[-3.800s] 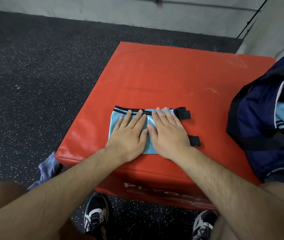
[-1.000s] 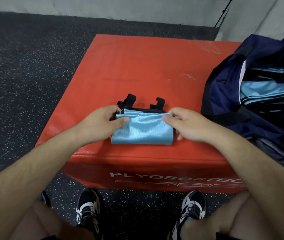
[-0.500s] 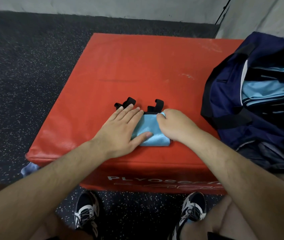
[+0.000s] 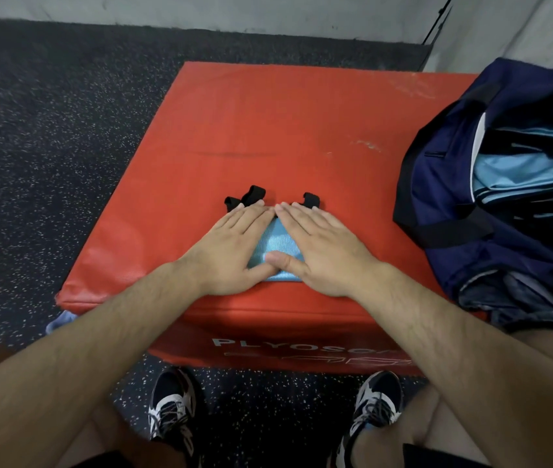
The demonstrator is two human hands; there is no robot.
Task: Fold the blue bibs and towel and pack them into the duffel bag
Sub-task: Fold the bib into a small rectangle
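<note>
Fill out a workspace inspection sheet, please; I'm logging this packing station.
Surface: red box, top scuffed near the bag.
Job's things: folded blue bib near the box's front edge, black straps poking out beyond; duffel bag open at right, blue fabric inside.
Clutter: bluish cloth on the floor by the box's left corner.
Hands: left hand and right hand flat, pressing the bib.
Cables: thin black line on the far wall, maybe a cable.
Surroundings: speckled dark floor, grey wall.

Soft, even indoor light, probably from overhead, leaves the red bench (image 4: 268, 113) bright with a faint sheen and weak shadows. The duffel bag (image 4: 454, 184) interior falls dark. Wide-angle distortion bends the edges; the floor (image 4: 32, 130) at left looks slightly smeared.
</note>
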